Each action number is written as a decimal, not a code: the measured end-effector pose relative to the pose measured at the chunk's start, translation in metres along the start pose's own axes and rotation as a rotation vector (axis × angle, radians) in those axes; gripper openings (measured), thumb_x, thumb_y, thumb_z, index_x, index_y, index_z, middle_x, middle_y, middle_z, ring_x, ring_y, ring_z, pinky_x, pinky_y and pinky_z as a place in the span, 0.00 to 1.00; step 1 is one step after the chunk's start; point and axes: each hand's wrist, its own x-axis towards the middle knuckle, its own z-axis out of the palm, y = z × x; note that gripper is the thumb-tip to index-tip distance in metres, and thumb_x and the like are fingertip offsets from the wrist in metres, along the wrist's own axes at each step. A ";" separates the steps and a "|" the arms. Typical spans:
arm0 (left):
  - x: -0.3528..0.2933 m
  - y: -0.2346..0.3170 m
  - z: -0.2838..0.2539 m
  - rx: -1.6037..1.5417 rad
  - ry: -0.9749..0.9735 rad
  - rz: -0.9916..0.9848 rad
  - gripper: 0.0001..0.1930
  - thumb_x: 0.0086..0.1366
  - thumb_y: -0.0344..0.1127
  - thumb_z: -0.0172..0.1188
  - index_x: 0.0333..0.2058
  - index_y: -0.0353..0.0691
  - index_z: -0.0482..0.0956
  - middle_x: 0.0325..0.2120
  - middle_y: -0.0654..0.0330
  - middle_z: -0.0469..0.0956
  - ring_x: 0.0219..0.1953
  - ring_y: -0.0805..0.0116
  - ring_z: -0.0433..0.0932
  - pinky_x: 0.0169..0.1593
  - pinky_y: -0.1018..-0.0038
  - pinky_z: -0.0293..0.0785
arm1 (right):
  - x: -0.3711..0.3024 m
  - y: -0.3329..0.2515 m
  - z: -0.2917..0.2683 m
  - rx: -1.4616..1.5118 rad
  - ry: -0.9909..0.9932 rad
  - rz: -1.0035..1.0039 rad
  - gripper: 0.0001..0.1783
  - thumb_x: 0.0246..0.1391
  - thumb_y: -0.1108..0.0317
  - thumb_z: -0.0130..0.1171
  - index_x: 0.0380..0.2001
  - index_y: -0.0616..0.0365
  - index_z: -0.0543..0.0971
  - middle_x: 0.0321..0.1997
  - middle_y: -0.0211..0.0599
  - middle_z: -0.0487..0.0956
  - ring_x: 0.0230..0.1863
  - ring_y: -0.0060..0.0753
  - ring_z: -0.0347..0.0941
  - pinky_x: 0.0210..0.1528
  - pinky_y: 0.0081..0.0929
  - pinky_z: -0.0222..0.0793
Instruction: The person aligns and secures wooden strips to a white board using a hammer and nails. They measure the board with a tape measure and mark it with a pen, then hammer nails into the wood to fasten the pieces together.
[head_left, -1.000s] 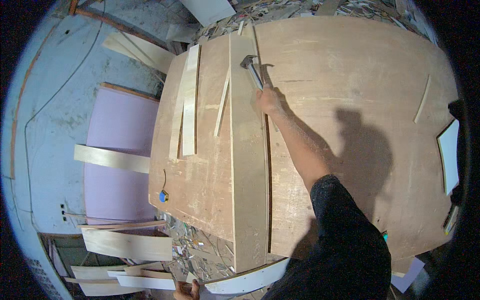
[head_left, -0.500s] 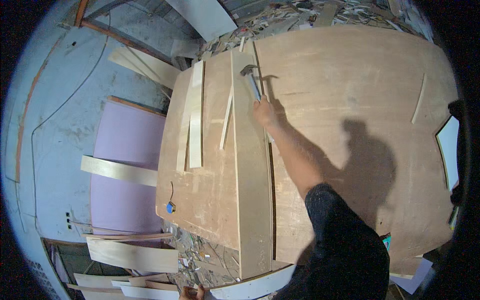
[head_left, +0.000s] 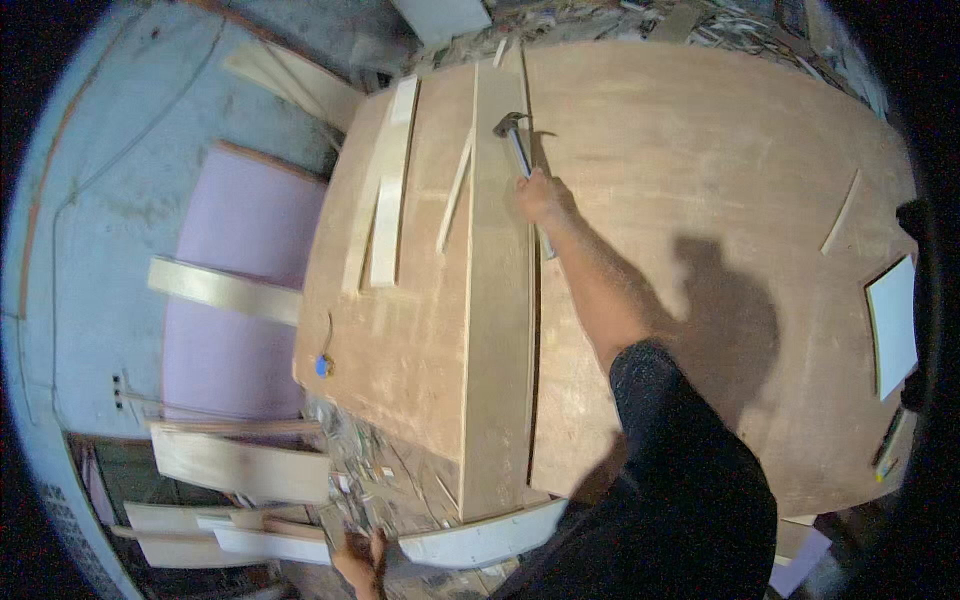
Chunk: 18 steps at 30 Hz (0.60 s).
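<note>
A claw hammer (head_left: 517, 142) is gripped low on its handle by my right hand (head_left: 545, 197), its head over the far part of a long, narrow plywood board (head_left: 492, 340). That board lies lengthwise across a broad plywood sheet (head_left: 640, 110). My right arm reaches out over the sheet and casts a shadow on it. Down at the lower left, my left hand (head_left: 362, 565) is off the sheet, beside a curved white panel (head_left: 480, 542). Its fingers look apart, and nothing shows between them.
Pale wood strips (head_left: 390, 215) and a thin stick (head_left: 455, 195) lie left of the board. A blue tape measure (head_left: 323, 366) sits near the sheet's left edge. Wood scraps (head_left: 385, 465) litter the floor, and a lilac panel (head_left: 240, 240) leans by the blue wall.
The view has shifted, so the sheet and wall things sit higher. My left hand has come further into view at the lower left. My right hand still holds the hammer over the board.
</note>
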 end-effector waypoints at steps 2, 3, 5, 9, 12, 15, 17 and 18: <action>-0.007 0.014 -0.007 0.154 -0.020 0.022 0.17 0.61 0.38 0.75 0.29 0.33 0.77 0.15 0.58 0.77 0.19 0.72 0.75 0.26 0.71 0.70 | -0.024 0.028 0.004 0.006 -0.051 0.008 0.24 0.68 0.56 0.51 0.55 0.65 0.75 0.47 0.60 0.83 0.48 0.58 0.82 0.52 0.53 0.76; -0.010 0.020 -0.012 0.074 0.005 0.186 0.16 0.63 0.39 0.74 0.32 0.32 0.77 0.17 0.58 0.78 0.22 0.74 0.78 0.28 0.73 0.72 | -0.034 0.046 -0.001 0.100 -0.046 -0.001 0.23 0.67 0.55 0.51 0.53 0.64 0.76 0.46 0.61 0.83 0.46 0.60 0.82 0.50 0.52 0.77; -0.017 0.032 -0.019 -0.231 -0.113 0.009 0.17 0.63 0.38 0.73 0.38 0.32 0.78 0.24 0.51 0.81 0.25 0.68 0.82 0.30 0.72 0.75 | -0.055 0.087 -0.016 0.083 0.038 -0.102 0.21 0.65 0.56 0.53 0.53 0.61 0.77 0.45 0.60 0.83 0.44 0.60 0.83 0.47 0.51 0.78; -0.018 0.051 -0.040 -0.241 -0.189 0.174 0.16 0.63 0.32 0.68 0.46 0.32 0.76 0.34 0.45 0.82 0.32 0.56 0.84 0.38 0.67 0.78 | -0.133 0.181 -0.067 0.094 0.402 -0.261 0.23 0.61 0.63 0.55 0.59 0.53 0.76 0.36 0.50 0.83 0.41 0.59 0.82 0.46 0.50 0.77; -0.015 0.063 -0.050 -0.262 -0.342 0.107 0.16 0.61 0.25 0.61 0.48 0.34 0.77 0.37 0.46 0.82 0.40 0.51 0.84 0.47 0.64 0.77 | -0.189 0.227 -0.139 -0.155 0.372 0.029 0.27 0.59 0.67 0.57 0.64 0.50 0.74 0.50 0.50 0.81 0.52 0.55 0.78 0.56 0.49 0.73; -0.018 0.068 -0.054 -0.299 -0.409 0.324 0.15 0.59 0.23 0.58 0.46 0.36 0.79 0.37 0.49 0.82 0.40 0.52 0.84 0.46 0.65 0.77 | -0.268 0.246 -0.167 -0.499 0.592 -0.139 0.22 0.60 0.67 0.58 0.57 0.59 0.77 0.56 0.54 0.76 0.56 0.58 0.74 0.59 0.50 0.71; -0.025 0.067 -0.054 -0.392 -0.472 0.291 0.14 0.58 0.22 0.57 0.45 0.35 0.79 0.36 0.49 0.82 0.40 0.53 0.84 0.45 0.65 0.77 | -0.319 0.248 -0.166 -0.318 0.469 -0.252 0.21 0.61 0.67 0.57 0.57 0.60 0.78 0.48 0.51 0.81 0.47 0.52 0.79 0.52 0.45 0.74; -0.028 0.065 -0.052 -0.448 -0.521 0.293 0.14 0.58 0.22 0.56 0.44 0.35 0.79 0.35 0.50 0.82 0.40 0.54 0.84 0.45 0.66 0.77 | -0.346 0.246 -0.160 -0.114 0.345 -0.221 0.22 0.60 0.67 0.57 0.57 0.61 0.78 0.44 0.50 0.83 0.43 0.50 0.80 0.47 0.44 0.75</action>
